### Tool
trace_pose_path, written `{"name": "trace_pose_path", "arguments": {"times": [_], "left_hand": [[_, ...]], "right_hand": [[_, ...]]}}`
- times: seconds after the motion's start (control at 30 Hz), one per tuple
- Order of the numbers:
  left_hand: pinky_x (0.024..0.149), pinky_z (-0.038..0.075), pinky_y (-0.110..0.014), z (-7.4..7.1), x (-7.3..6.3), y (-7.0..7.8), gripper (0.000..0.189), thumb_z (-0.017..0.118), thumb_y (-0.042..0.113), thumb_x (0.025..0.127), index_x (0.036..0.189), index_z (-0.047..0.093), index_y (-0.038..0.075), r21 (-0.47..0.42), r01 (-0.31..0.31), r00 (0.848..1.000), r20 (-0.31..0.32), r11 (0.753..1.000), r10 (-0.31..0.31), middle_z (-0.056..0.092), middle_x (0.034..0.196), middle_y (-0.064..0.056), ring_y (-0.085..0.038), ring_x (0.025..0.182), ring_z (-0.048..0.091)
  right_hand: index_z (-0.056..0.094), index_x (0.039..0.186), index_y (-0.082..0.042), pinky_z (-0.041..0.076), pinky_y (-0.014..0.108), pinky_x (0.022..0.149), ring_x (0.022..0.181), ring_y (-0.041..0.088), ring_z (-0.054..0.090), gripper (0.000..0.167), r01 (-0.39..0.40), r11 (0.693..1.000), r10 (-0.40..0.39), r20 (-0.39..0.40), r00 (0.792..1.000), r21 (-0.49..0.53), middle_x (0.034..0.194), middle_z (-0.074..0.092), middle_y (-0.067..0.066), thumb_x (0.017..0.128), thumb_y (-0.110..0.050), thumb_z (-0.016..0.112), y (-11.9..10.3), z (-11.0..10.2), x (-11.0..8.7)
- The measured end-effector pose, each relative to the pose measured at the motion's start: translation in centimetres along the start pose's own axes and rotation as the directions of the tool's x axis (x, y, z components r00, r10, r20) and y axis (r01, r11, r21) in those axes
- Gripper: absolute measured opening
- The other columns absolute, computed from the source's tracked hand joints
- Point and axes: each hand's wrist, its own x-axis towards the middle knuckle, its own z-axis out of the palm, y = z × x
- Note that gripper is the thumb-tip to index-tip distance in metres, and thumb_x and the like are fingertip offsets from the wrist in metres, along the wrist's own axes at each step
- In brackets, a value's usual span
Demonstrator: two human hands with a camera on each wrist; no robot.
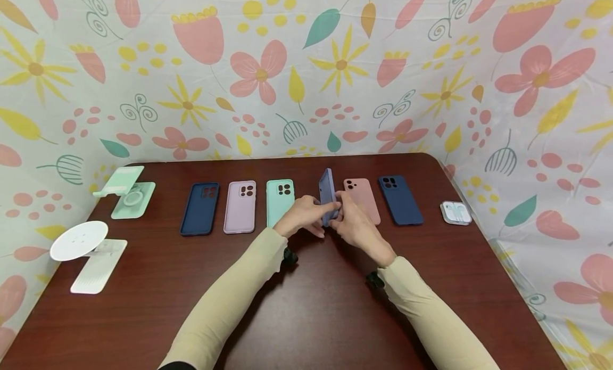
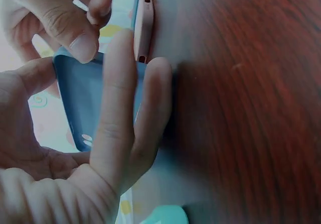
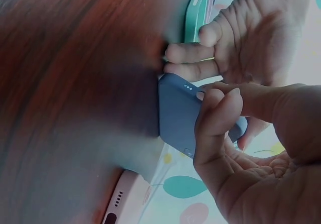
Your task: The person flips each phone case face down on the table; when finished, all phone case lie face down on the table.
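Note:
A slate-blue phone case stands on its long edge on the table, held between both hands. My left hand pinches it from the left, with the thumb reaching over its near end. From the right, my right hand grips the same case by its near end. In the left wrist view the hollow inside of the case faces the left fingers, two of which stretch across it. The right wrist view shows its outer back, with right fingers bent against it. Part of the case is hidden behind the fingers.
Left of the hands lie a mint case, a lilac case and a navy case. To the right are a pink case, a blue case and boxed earphones. Two stands, green and white, occupy the left edge.

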Motion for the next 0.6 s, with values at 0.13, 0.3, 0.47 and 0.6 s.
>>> {"name": "trace_pose_path", "arguments": {"times": [0.13, 0.3, 0.47, 0.6], "left_hand": [[0.068, 0.069, -0.036, -0.6, -0.2, 0.0, 0.066, 0.077, 0.049, 0.101, 0.132, 0.061, -0.007, -0.06, 0.027, 1.0, 0.016, 0.998, -0.026, 0.079, 0.092, -0.021, -0.016, 0.062, 0.077], [0.066, 0.068, -0.032, -1.1, -0.6, 0.2, 0.062, 0.078, 0.038, 0.102, 0.138, 0.058, -0.009, -0.096, 0.006, 1.0, -0.004, 0.995, -0.006, 0.079, 0.088, -0.019, -0.016, 0.062, 0.075], [0.07, 0.069, -0.038, -1.6, -1.2, 0.5, 0.052, 0.083, 0.026, 0.1, 0.136, 0.062, -0.005, -0.051, -0.062, 0.993, -0.106, 0.997, 0.056, 0.078, 0.087, -0.015, -0.014, 0.059, 0.072], [0.08, 0.07, -0.049, -1.8, -1.6, 0.9, 0.043, 0.085, 0.017, 0.097, 0.131, 0.068, -0.003, 0.003, -0.107, 0.977, -0.184, 0.994, 0.106, 0.077, 0.09, -0.012, -0.011, 0.056, 0.071]], "right_hand": [[0.035, 0.163, 0.003, 0.055, 0.028, 0.061, 0.064, 0.017, 0.068, 0.076, -0.019, 0.999, 0.017, 0.036, 0.999, 0.038, 0.095, 0.07, 0.014, 0.099, -0.003, 0.075, -1.9, -0.6, -0.8], [0.034, 0.164, 0.006, 0.056, 0.026, 0.058, 0.06, 0.013, 0.068, 0.077, -0.028, 0.999, 0.026, 0.067, 0.997, 0.026, 0.094, 0.071, 0.013, 0.1, -0.004, 0.075, -2.0, -0.3, -0.5], [0.037, 0.162, 0.008, 0.058, 0.027, 0.059, 0.061, 0.013, 0.069, 0.076, -0.032, 0.997, 0.024, 0.116, 0.993, 0.065, 0.09, 0.075, 0.013, 0.099, -0.006, 0.077, -1.6, 0.1, 0.2], [0.039, 0.162, 0.007, 0.056, 0.027, 0.06, 0.062, 0.013, 0.068, 0.075, -0.053, 0.994, 0.035, 0.171, 0.985, 0.1, 0.088, 0.075, 0.011, 0.099, -0.009, 0.077, -1.3, 0.2, 0.8]]}}
